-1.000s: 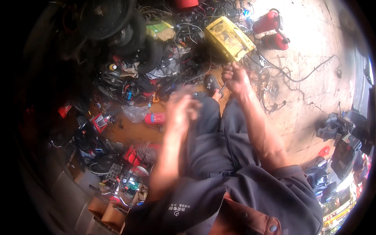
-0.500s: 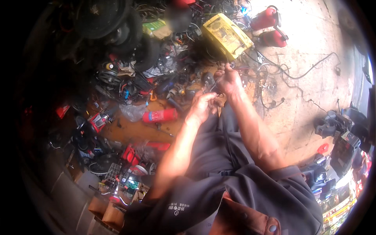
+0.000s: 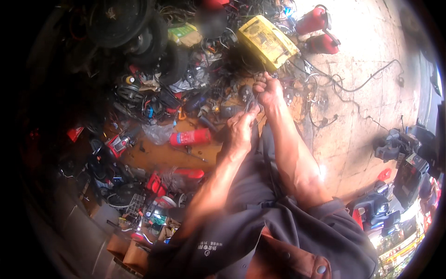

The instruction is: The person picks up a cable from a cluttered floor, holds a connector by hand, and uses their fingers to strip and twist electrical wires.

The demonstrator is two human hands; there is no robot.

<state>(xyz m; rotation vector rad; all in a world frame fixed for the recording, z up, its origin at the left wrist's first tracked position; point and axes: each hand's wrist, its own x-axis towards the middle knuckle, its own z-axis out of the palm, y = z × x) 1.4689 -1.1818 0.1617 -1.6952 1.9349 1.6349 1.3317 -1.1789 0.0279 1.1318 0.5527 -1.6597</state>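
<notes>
My left hand (image 3: 241, 126) is closed, thumb pressed against bent fingers. From its grip a thin grey piece (image 3: 251, 101) sticks up toward my right hand; it could be a wire or a slim tool, too small to tell. My right hand (image 3: 268, 89) is a loose fist just above and to the right, its fingers curled. What lies inside that fist is hidden. Both hands are in front of my lap, short of a worn yellow box (image 3: 268, 43) on the floor. Small dark parts (image 3: 228, 111) lie scattered left of the hands.
Two red fire extinguishers (image 3: 320, 32) stand beyond the yellow box, and another red cylinder (image 3: 190, 137) lies at left. A dark cable (image 3: 357, 88) snakes over the right-hand floor. Tyres (image 3: 121, 23) crowd the far left. Several scooters (image 3: 399, 162) line the right.
My left hand has turned and the thin grey piece now points up from it. My right hand has shifted slightly left, still closed. The view has moved a little.
</notes>
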